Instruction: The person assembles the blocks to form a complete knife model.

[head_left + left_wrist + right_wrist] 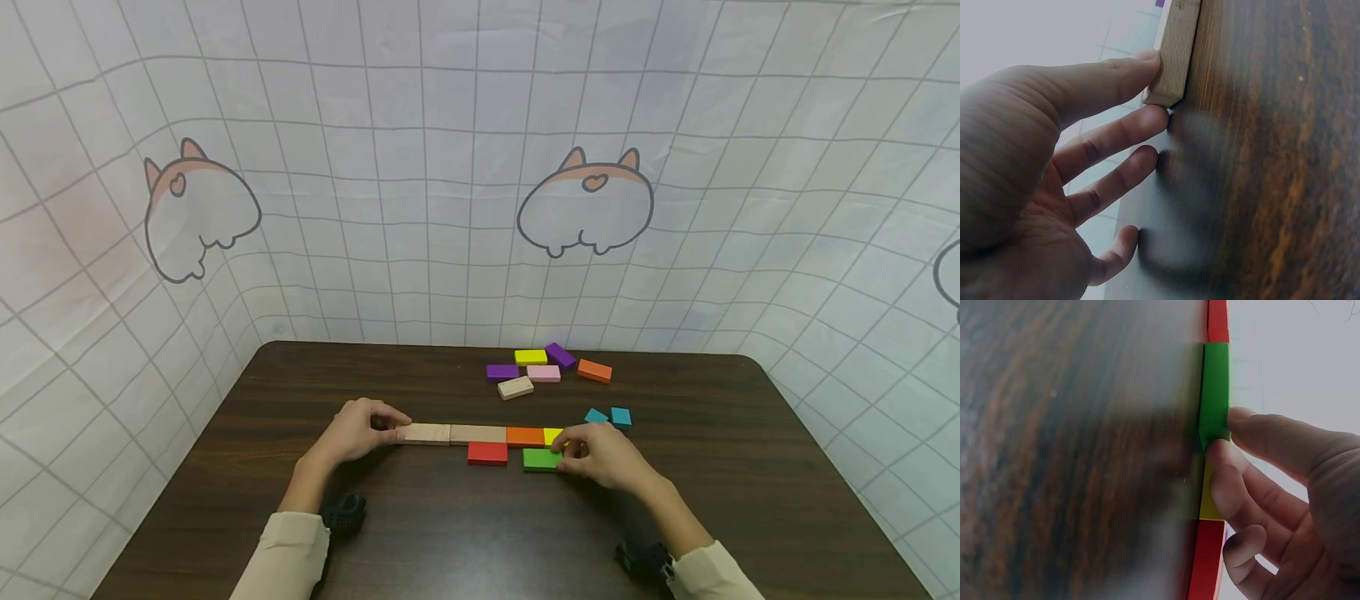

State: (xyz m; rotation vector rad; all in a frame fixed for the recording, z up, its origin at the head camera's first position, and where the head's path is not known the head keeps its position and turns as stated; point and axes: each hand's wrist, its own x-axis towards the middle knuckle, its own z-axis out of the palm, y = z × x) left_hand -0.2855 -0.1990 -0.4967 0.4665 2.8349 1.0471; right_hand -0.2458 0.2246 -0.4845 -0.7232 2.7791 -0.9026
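A row of flat blocks runs across the table. From the left it has two plain wooden blocks point(423, 433), an orange block point(525, 437) and a yellow block point(553, 435). At the row's left end my left hand point(358, 429) touches the first wooden block point(1175, 50), its thumb on the edge and its fairly straight index finger against the end. My right hand point(603, 457) pinches the right end of a green block point(542, 460) between thumb and index finger, its other fingers curled. A red block point(487, 453) lies left of the green one, apart from it, in front of the row.
Behind my right hand lie two blue blocks point(620, 417). Farther back are loose yellow, purple, pink, orange and wooden blocks point(515, 388). Another red block point(1205, 559) in the right wrist view is hidden from the head view. A white gridded curtain point(465, 292) encloses the table.
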